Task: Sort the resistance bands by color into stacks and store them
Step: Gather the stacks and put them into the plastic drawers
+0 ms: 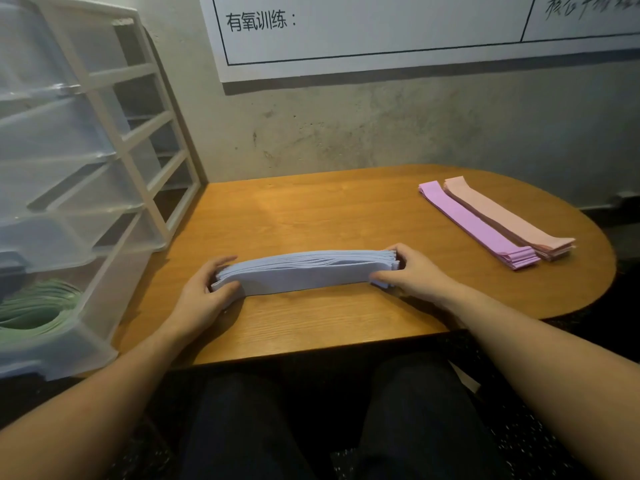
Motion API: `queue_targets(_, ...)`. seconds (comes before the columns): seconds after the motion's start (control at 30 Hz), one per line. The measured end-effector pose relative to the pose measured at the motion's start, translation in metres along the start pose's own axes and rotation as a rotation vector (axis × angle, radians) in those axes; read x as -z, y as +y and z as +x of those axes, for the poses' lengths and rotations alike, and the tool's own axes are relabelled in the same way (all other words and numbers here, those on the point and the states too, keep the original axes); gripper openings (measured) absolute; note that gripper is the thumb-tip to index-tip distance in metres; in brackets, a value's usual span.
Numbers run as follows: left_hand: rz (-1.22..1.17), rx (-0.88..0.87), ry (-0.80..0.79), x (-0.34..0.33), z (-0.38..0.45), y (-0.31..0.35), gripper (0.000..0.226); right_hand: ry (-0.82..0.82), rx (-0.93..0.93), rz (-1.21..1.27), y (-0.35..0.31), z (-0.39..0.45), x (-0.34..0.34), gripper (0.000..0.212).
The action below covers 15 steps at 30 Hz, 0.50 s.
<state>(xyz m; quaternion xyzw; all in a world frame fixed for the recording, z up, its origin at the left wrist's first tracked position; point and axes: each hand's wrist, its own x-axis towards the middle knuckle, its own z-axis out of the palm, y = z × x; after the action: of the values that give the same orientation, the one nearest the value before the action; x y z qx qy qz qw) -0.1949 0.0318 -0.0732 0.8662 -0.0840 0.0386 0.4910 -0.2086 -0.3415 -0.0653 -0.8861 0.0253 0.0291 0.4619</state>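
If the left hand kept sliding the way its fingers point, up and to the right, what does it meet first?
Its fingers already grip the near end of the blue band stack, so the left hand would push that first; beyond it lies bare table, then probably the wall.

blue stack (304, 271) table centre; purple stack (478, 226), pink stack (509, 216) right

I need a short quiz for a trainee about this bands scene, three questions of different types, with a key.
1. True or false: both hands grip the blue stack, the left hand at one end, the right hand at the other.
2. Which stack lies beside the purple stack? A green, B pink, C yellow.
3. Fill in: the green bands lie in the bottom ____.

Key: 1 true; 2 B, the pink stack; 3 drawer.
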Motion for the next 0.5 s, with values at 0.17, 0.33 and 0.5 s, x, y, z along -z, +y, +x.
queue_targets(0.17,-0.053,0.069,0.022,0.000,0.002,-0.001,0.032,-0.039,-0.019,0.138,-0.003,-0.007,0.002,0.033)
queue_targets(0.33,-0.066,0.064,0.018,0.003,0.000,-0.004,0.029,-0.042,-0.053,0.168,-0.006,-0.006,0.004,0.028)
queue_targets(0.5,-0.348,0.112,0.091,-0.009,-0.002,0.002,0.035,0.005,-0.128,0.209,-0.014,-0.002,0.005,0.028)
